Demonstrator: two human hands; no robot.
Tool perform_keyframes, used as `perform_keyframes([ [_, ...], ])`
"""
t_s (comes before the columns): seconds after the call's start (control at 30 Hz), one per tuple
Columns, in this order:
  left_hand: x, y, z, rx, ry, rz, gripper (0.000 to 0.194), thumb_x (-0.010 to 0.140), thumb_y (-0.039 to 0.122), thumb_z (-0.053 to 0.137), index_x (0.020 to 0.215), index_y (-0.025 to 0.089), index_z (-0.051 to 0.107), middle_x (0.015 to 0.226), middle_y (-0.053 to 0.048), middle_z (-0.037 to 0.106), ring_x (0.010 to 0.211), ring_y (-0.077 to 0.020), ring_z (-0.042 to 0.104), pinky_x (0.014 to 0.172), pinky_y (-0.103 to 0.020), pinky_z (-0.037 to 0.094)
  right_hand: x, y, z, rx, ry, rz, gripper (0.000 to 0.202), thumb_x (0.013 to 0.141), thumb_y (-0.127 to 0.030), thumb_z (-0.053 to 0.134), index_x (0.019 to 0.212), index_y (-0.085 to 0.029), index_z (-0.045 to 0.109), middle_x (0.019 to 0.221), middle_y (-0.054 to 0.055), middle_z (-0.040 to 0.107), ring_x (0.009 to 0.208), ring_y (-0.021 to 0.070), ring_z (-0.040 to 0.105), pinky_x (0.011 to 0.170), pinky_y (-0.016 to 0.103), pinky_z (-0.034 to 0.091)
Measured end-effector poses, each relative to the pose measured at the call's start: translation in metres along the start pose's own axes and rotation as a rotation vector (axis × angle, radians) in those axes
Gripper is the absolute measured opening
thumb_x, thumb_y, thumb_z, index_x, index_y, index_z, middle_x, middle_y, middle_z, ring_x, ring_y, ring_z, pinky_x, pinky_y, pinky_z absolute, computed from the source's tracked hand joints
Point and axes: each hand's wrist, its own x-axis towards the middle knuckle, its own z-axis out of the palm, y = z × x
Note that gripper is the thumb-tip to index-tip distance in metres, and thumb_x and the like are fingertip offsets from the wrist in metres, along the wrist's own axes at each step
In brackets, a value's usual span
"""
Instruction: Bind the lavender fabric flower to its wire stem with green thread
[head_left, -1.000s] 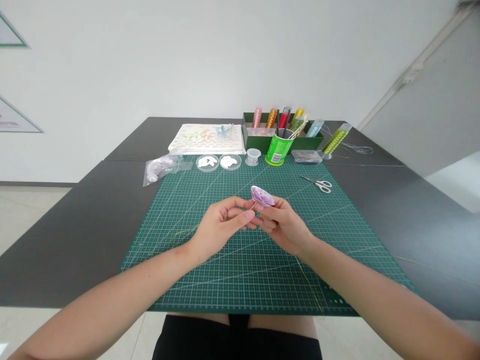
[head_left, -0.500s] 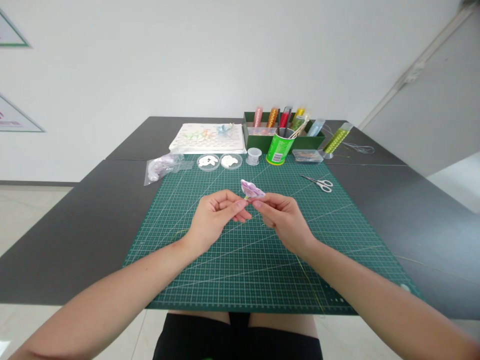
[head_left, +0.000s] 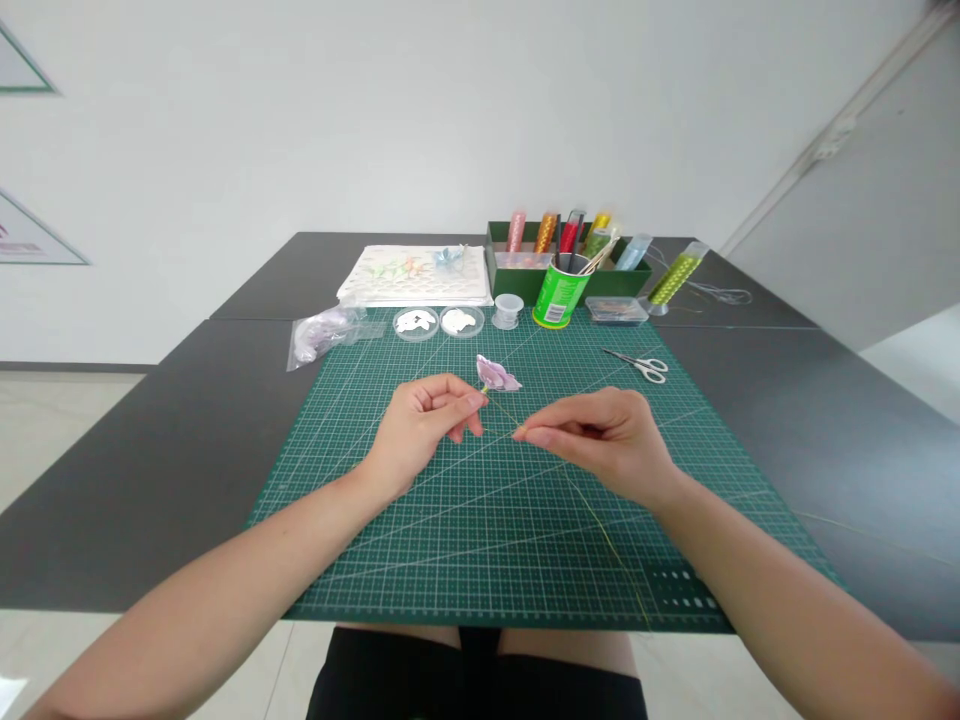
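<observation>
Between thumb and index finger, my left hand (head_left: 424, 425) pinches the yellow-green stem of a light purple flower (head_left: 496, 375). The petals stand just above my fingertips and tilt to the right. A thin yellow-green thread (head_left: 506, 410) runs from the stem down to my right hand (head_left: 604, 435), whose closed fingertips pinch it. More of the thread hangs below my right hand and trails to the front edge of the green cutting mat (head_left: 465, 560).
White-handled scissors (head_left: 637, 366) lie on the right. Along the back are a plastic bag (head_left: 322, 338), two dishes of white pieces (head_left: 416, 323), a small round container (head_left: 508, 312), a green can (head_left: 559, 295), white sheets (head_left: 416, 285) and a dark green box of threads (head_left: 517, 285).
My right hand has moved right and slightly down, away from the flower, with the thread now stretched between the hands. My left hand and the flower have shifted slightly left.
</observation>
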Motion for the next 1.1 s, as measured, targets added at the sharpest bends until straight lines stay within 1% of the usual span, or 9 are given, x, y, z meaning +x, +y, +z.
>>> perform_keyframes([
  [0.07,0.000,0.001,0.000,-0.002,-0.020,-0.028,0.022,0.079,0.037,0.077,0.073,0.017,0.070,0.050,0.004,0.060,0.045,-0.0068,0.041,0.046,-0.021,0.030,0.000,-0.001,-0.002,0.033,-0.011,0.014,0.013,0.084,-0.030,0.078,0.079,-0.022,0.086,0.044,-0.003,0.050,0.039,0.0055,0.028,0.039,0.024,0.016],
  [0.13,-0.001,0.001,0.001,-0.015,-0.044,-0.052,0.022,0.079,0.038,0.076,0.073,0.017,0.070,0.045,0.006,0.053,0.042,-0.0065,0.035,0.046,-0.022,0.024,-0.001,-0.002,-0.003,0.060,-0.023,0.018,0.012,0.083,-0.031,0.079,0.081,-0.022,0.086,0.043,-0.003,0.050,0.039,0.0059,0.029,0.038,0.024,0.016],
  [0.33,-0.003,0.002,0.001,-0.074,-0.066,-0.098,0.021,0.079,0.038,0.075,0.073,0.018,0.072,0.045,0.007,0.046,0.045,-0.0071,0.032,0.049,-0.024,0.024,-0.001,-0.002,-0.010,0.064,-0.170,0.018,0.013,0.086,-0.032,0.077,0.084,-0.023,0.086,0.045,-0.001,0.059,0.037,0.0060,0.029,0.037,0.024,0.017],
  [0.47,-0.001,0.002,-0.001,-0.108,-0.063,-0.128,0.022,0.078,0.039,0.075,0.074,0.018,0.073,0.046,0.007,0.045,0.045,-0.0070,0.029,0.048,-0.024,0.022,0.002,-0.001,-0.014,0.024,-0.244,-0.028,0.012,0.087,-0.030,0.077,0.088,-0.023,0.087,0.060,0.004,0.074,0.040,0.0081,0.042,0.037,0.024,0.024],
  [0.53,0.000,0.002,-0.001,-0.104,-0.074,-0.129,0.022,0.078,0.039,0.075,0.073,0.017,0.072,0.045,0.007,0.045,0.045,-0.0071,0.032,0.048,-0.024,0.023,0.002,-0.002,-0.015,0.041,-0.248,-0.048,0.010,0.086,-0.027,0.077,0.089,-0.024,0.087,0.064,0.004,0.076,0.040,0.0082,0.044,0.038,0.024,0.025],
  [0.67,-0.001,0.000,-0.001,0.018,-0.124,-0.107,0.022,0.080,0.037,0.074,0.072,0.017,0.071,0.046,0.006,0.049,0.048,-0.0085,0.044,0.052,-0.022,0.033,0.001,-0.004,-0.014,0.088,-0.212,-0.040,0.010,0.085,-0.027,0.078,0.089,-0.026,0.087,0.060,0.004,0.074,0.039,0.0076,0.040,0.037,0.024,0.024],
  [0.83,-0.006,-0.001,0.003,0.203,-0.270,-0.179,0.023,0.080,0.037,0.074,0.069,0.017,0.068,0.046,0.006,0.052,0.041,-0.0065,0.043,0.044,-0.019,0.030,-0.001,-0.002,-0.012,0.125,-0.091,0.011,0.009,0.083,-0.029,0.079,0.087,-0.027,0.087,0.053,0.003,0.068,0.039,0.0076,0.034,0.037,0.024,0.018],
  [0.97,-0.009,-0.001,0.005,0.215,-0.392,-0.224,0.021,0.080,0.035,0.074,0.070,0.018,0.068,0.045,0.007,0.052,0.039,-0.0062,0.044,0.042,-0.018,0.031,0.003,0.002,-0.010,0.100,-0.017,0.045,0.010,0.081,-0.030,0.080,0.087,-0.027,0.087,0.049,0.002,0.063,0.042,0.0090,0.037,0.039,0.024,0.022],
  [1.1,-0.010,-0.001,0.005,0.202,-0.453,-0.237,0.018,0.081,0.033,0.073,0.072,0.018,0.069,0.042,0.007,0.051,0.037,-0.0057,0.041,0.041,-0.017,0.030,0.006,0.008,-0.007,0.054,0.010,0.058,0.012,0.084,-0.032,0.078,0.089,-0.026,0.087,0.065,0.005,0.074,0.049,0.0112,0.048,0.044,0.025,0.030],
])
